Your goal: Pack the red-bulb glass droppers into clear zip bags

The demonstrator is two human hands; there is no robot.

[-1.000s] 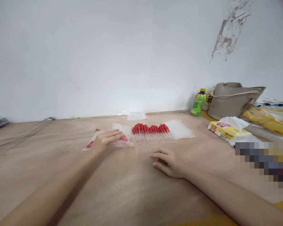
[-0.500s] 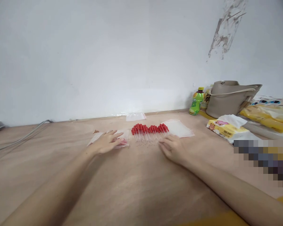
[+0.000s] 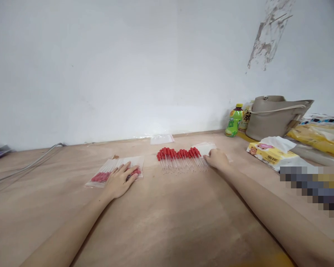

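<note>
My left hand (image 3: 121, 181) lies flat, fingers spread, over clear plastic bags (image 3: 108, 168) with red-ended pieces inside, and partly covers them. A row of droppers (image 3: 180, 159) with red bulbs and thin clear stems lies side by side in the middle, red ends toward the wall. At the row's right end is my right hand (image 3: 217, 158), its fingers curled and closed beside the last stems. It overlaps a stack of clear zip bags (image 3: 204, 147). Whatever its fingertips hold, if anything, is hidden.
Another flat clear bag (image 3: 161, 139) lies by the wall. On the right stand a green-labelled bottle (image 3: 234, 120), a grey handbag (image 3: 275, 116) and a yellow tissue box (image 3: 269, 152). A grey cable (image 3: 30, 163) crosses the brown-covered table (image 3: 167, 222) at left.
My left hand has moved left and down onto the filled bags, now more exposed. My right hand has shifted right, from the dropper stems to the zip bag stack, its fingers curling.
</note>
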